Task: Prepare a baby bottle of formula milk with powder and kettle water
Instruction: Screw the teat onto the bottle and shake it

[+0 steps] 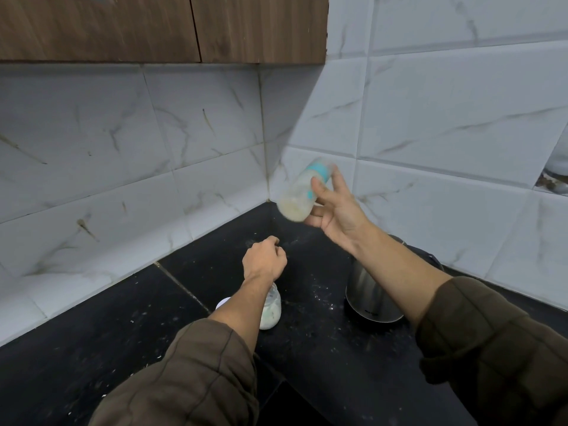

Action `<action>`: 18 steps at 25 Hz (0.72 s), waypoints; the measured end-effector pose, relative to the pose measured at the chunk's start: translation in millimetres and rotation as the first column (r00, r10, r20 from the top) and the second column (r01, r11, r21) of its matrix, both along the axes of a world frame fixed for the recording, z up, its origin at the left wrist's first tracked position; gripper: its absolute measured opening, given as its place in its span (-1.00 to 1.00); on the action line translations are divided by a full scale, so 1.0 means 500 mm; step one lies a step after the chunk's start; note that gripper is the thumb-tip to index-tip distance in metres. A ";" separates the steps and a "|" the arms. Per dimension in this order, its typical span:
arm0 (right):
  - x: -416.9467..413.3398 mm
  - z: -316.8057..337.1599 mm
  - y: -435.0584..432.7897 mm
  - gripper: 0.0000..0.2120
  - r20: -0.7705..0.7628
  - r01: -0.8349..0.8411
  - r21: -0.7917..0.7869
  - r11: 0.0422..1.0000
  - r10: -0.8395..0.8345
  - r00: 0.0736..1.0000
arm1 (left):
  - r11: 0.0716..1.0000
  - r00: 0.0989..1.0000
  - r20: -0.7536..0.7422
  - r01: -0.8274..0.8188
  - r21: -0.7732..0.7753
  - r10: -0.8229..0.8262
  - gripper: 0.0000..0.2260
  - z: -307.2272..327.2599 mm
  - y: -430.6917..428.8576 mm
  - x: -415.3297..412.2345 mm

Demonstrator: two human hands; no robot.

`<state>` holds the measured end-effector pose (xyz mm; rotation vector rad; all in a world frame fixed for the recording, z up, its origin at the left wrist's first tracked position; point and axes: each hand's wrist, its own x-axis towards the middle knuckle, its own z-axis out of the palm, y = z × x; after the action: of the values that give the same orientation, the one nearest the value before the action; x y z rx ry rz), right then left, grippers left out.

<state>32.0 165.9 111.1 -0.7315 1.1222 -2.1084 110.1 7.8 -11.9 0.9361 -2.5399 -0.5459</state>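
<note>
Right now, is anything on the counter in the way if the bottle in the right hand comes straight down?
Nothing visible. The right hand holds the baby bottle tilted above bare black counter; the kettle stands to its right, nearer the camera.

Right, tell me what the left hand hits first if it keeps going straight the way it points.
The left hand, fisted above the black counter, points toward the tiled corner. Nothing shows in between, so the corner wall looks first, though depth is unclear. The blurred bottle in the right hand sits higher, to the right.
</note>
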 end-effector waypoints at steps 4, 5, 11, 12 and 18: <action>0.011 -0.009 0.003 -0.20 -0.013 -0.022 -0.033 0.999 0.021 1.000 | 1.000 1.000 -0.005 0.005 0.010 -0.005 -0.67 0.002 0.001 0.000; 0.002 -0.007 -0.001 -0.23 0.089 0.064 -0.092 0.994 -0.056 0.994 | 1.000 1.000 -0.008 -0.001 0.001 0.001 -0.67 0.000 0.002 0.001; 0.008 -0.006 0.017 -0.27 -0.047 -0.124 0.030 0.992 0.125 0.991 | 1.000 1.000 0.001 -0.004 -0.006 0.004 -0.67 0.002 0.005 0.000; 0.012 -0.007 0.019 -0.27 -0.081 -0.163 0.043 0.986 0.166 0.983 | 1.000 1.000 0.001 0.000 -0.008 0.000 -0.66 0.005 0.008 -0.001; -0.008 -0.002 0.008 -0.42 0.144 -0.006 -0.133 0.991 0.026 0.989 | 1.000 1.000 -0.007 -0.012 -0.021 0.012 -0.66 0.004 0.009 -0.003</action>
<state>27.9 170.0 110.3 -0.6334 0.9026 -2.2002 108.7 12.2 -9.8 0.9392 -2.5274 -0.5174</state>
